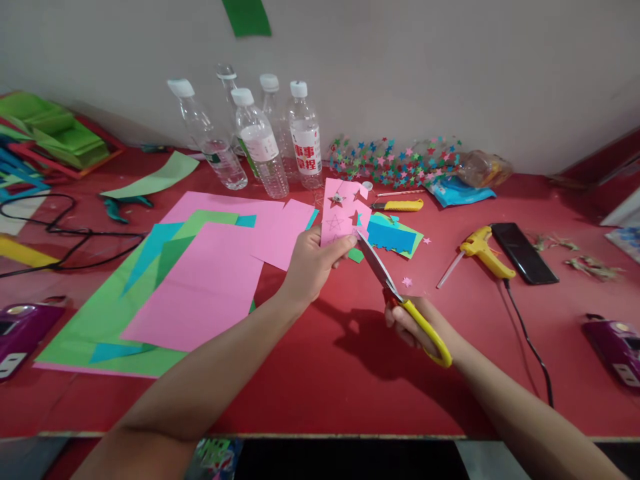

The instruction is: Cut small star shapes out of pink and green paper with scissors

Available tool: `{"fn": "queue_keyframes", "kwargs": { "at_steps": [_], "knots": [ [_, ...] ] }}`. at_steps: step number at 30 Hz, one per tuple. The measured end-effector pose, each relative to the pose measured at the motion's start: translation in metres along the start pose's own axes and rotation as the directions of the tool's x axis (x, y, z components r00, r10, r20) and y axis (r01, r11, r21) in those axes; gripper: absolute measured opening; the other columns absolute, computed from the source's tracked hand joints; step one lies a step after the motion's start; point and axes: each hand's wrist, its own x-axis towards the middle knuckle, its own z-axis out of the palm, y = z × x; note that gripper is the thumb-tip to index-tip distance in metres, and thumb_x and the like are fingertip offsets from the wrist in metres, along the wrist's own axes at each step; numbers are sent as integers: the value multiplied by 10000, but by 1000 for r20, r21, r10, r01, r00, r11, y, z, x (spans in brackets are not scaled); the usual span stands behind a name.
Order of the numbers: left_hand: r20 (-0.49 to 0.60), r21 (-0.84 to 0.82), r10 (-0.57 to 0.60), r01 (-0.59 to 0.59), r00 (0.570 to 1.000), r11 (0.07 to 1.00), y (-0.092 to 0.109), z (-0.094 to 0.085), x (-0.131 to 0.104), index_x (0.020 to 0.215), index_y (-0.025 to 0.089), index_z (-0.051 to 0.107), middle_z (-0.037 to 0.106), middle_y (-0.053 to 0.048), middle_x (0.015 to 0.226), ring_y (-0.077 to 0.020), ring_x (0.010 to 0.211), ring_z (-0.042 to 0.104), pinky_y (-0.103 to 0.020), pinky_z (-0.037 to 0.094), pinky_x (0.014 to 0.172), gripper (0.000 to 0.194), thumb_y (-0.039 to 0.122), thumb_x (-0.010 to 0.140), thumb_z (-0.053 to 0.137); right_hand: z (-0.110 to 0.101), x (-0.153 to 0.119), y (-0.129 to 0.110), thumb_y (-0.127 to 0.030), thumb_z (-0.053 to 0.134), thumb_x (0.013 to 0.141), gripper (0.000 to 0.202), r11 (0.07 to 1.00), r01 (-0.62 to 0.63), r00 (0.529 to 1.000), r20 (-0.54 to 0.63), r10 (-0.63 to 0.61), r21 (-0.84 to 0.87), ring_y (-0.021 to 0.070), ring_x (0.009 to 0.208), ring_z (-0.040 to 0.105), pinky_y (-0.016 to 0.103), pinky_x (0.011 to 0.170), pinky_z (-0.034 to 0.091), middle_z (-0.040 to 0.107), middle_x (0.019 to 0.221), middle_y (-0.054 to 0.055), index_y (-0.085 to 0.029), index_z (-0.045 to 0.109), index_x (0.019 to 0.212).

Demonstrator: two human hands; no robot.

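Bottles (257,150) stand behind the paper pile (210,287) on the table (310,380). To the right lies a glue gun (483,250), next to a phone (524,253).

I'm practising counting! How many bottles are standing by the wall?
5: left bottle, back-left bottle, front-middle bottle, back-middle bottle and red-lettered right bottle. Another might be hidden behind.

Red Chinese characters on a bottle label
The white label (307,151) on the rightmost upright bottle (302,111) carries large red characters in two rows, reading 事事 above and 拿捏 below; smaller print beside them is too fine to read. The pale label (262,145) on the front bottle (273,177) bears faint print, also illegible.
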Motion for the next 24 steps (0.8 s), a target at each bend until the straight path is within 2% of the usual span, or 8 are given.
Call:
{"fn": "queue_keyframes", "kwargs": {
  "at_steps": [11,24],
  "knots": [
    [19,-41,-16,17,1000,999,0,-1,2,599,169,558,501,50,507,-46,447,408,-184,317,422,190,260,711,682,2,-1,-1,-731,489,783,552,999,-44,998,-35,45,10,66,320,338,209,353,274,404,387,-63,-195,471,651],
    [29,-67,-45,46,999,997,2,0,1,610,168,572,517,49,507,-45,445,419,-179,328,414,163,246,701,683,0,-2,1,-717,485,800,543,999,-47,998,-33,46,-22,65,304,339,206,343,283,411,363,-61,-201,461,631]
  ]
}}
